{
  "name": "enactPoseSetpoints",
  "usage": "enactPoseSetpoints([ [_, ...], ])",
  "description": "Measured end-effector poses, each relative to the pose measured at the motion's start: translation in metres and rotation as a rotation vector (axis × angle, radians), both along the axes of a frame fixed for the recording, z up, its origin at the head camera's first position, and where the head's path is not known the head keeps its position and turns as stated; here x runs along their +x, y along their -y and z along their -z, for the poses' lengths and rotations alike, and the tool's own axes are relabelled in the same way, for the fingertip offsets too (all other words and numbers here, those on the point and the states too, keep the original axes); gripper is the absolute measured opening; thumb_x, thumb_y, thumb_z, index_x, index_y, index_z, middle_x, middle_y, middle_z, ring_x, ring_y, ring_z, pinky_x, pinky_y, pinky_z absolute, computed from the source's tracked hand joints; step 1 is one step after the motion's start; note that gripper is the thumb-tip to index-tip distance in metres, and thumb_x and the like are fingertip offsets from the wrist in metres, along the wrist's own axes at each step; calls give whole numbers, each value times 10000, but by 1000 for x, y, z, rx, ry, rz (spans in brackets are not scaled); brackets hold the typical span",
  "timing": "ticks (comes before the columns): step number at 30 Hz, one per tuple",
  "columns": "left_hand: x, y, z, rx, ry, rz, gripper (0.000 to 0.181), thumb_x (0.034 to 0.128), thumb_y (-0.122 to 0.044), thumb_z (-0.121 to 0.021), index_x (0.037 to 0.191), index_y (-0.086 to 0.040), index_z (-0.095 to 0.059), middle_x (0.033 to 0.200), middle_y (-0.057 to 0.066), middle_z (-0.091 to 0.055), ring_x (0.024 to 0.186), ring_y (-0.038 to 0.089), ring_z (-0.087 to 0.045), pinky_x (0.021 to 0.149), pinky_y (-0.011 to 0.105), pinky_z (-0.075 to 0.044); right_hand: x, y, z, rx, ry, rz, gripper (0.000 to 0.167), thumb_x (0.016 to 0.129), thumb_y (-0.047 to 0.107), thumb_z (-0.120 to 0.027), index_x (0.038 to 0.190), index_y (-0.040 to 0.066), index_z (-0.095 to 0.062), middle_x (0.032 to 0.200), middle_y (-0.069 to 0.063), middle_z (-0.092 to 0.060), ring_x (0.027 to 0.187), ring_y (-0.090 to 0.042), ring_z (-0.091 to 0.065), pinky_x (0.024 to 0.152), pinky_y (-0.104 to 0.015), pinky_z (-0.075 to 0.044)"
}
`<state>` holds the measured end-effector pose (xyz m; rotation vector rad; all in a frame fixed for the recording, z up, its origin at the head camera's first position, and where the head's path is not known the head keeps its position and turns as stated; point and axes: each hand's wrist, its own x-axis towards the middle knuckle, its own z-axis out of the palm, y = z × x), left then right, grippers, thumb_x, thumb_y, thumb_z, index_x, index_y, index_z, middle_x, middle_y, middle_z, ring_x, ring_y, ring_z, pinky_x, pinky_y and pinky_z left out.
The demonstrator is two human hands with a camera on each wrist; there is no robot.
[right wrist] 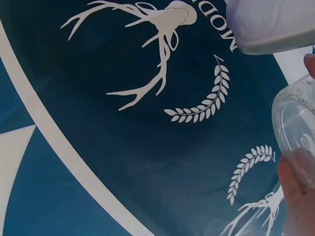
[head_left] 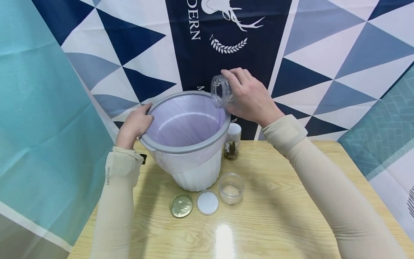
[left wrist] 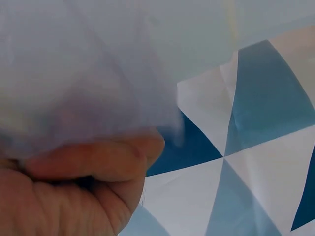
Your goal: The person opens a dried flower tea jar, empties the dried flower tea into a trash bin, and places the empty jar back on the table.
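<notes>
A white waste bin [head_left: 197, 172] with a grey rim stands on the table, lined with a thin purple-tinted bag [head_left: 184, 126]. At its left side, my left hand [head_left: 136, 124] grips the rim and liner; the left wrist view shows the fingers [left wrist: 93, 162] curled beneath the translucent plastic. My right hand [head_left: 249, 95] holds a clear plastic jar [head_left: 220, 91] on its side, its mouth facing left over the bin's right rim. Small specks cling inside the jar [right wrist: 290, 105] in the right wrist view. No contents are seen falling.
In front of the bin lie a gold lid [head_left: 181, 205] and a white lid [head_left: 208, 203]. Beside them is an open clear jar [head_left: 231, 190]. A white-capped jar [head_left: 232, 144] with dark contents stands right of the bin, near the patterned wall cloth [head_left: 323, 72].
</notes>
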<state>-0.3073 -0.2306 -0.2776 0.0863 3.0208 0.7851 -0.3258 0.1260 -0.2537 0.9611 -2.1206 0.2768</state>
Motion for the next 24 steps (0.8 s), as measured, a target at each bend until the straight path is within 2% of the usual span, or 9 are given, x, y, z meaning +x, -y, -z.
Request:
enactPoseSetpoints([
  [3, 3, 1, -1, -26, -59, -38, 675, 1104, -457, -325, 1662, -98, -201, 1669, 259, -282, 1527, 482, -281, 1222, 647, -270, 2, -3, 0, -38, 37, 9, 975, 702, 256, -932, 1510, 6, -448, 1294, -219, -594, 1147, -369, -581, 981, -502, -559],
  [6, 14, 0, -4, -86, -166, -123, 756, 1081, -608, -241, 1655, -117, -249, 1626, 275, -347, 1451, 509, -382, 1129, 696, -356, 6, -9, -1, -85, 78, 4, 1062, 686, 303, -964, 1553, 66, -398, 1262, -213, -585, 1105, -350, -582, 955, -508, -556],
  [8, 24, -4, -7, -100, -274, -177, 748, 1079, -616, -231, 1638, -125, -310, 1560, 264, -413, 1372, 495, -448, 1040, 693, -413, 9, -13, -1, -116, 103, -7, 1097, 676, 323, -978, 1568, 105, -377, 1244, -213, -579, 1080, -338, -583, 938, -510, -553],
  [10, 34, -13, -11, -63, -427, -183, 672, 1095, -553, -310, 1602, -120, -394, 1440, 240, -503, 1271, 463, -503, 975, 641, -448, 12, -18, 0, -155, 121, -22, 1107, 671, 335, -987, 1570, 134, -372, 1241, -216, -580, 1071, -328, -583, 915, -514, -550],
  [12, 44, -28, -13, -12, -596, -111, 563, 1100, -436, -433, 1557, -109, -469, 1344, 209, -571, 1222, 425, -511, 979, 584, -445, 15, -23, 1, -199, 124, -34, 1102, 660, 332, -994, 1557, 137, -384, 1258, -212, -596, 1104, -336, -566, 928, -523, -528],
  [14, 55, -48, -14, 15, -744, 15, 498, 1076, -327, -538, 1518, -97, -520, 1305, 184, -619, 1199, 410, -522, 1005, 542, -432, 19, -29, 2, -251, 123, -40, 1089, 646, 323, -1000, 1540, 128, -410, 1283, -200, -617, 1122, -341, -536, 927, -522, -501],
  [16, 68, -71, -13, 12, -841, 151, 499, 1037, -256, -617, 1503, -96, -539, 1295, 171, -649, 1193, 400, -542, 1032, 515, -433, 23, -33, 3, -305, 127, -36, 1076, 634, 317, -1003, 1527, 131, -433, 1296, -172, -643, 1158, -332, -515, 941, -510, -476],
  [20, 95, -118, -6, -16, -919, 372, 559, 1004, -238, -667, 1519, -86, -512, 1367, 136, -651, 1263, 341, -575, 1116, 454, -453, 33, -42, 8, -385, 153, -14, 1073, 620, 303, -1008, 1525, 164, -448, 1311, -120, -668, 1167, -295, -497, 953, -456, -437],
  [24, 113, -156, 7, -38, -928, 517, 623, 1000, -238, -674, 1559, -77, -449, 1522, 104, -554, 1398, 289, -511, 1202, 400, -398, 42, -52, 14, -416, 153, -16, 1059, 615, 263, -998, 1516, 146, -453, 1326, -167, -604, 1177, -302, -519, 970, -436, -439],
])
